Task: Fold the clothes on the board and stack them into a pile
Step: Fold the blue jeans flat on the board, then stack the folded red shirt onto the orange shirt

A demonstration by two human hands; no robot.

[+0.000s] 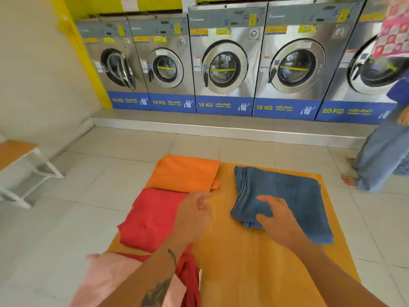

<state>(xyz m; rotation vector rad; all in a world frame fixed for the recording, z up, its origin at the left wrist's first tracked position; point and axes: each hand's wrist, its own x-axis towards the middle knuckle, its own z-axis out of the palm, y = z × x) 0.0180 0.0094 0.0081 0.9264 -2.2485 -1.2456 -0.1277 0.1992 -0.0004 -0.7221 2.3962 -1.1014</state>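
Note:
A yellow-orange board (247, 258) lies on the tiled floor. On its far left sits a folded orange garment (184, 172), and in front of that a folded red garment (150, 220). A folded blue garment (287, 193) rests on the right side. My right hand (276, 216) lies flat on the blue garment's near left corner, fingers spread. My left hand (194, 214) hovers over the red garment's right edge, fingers loosely curled, holding nothing. A pink cloth (110, 278) and a darker red cloth (188, 282) lie crumpled under my left forearm.
A row of washing machines (223, 63) stands on a raised step at the back. A person in wide jeans (380, 156) stands barefoot at the right, close to the board's far corner. A bench (20, 165) with white legs stands at the left.

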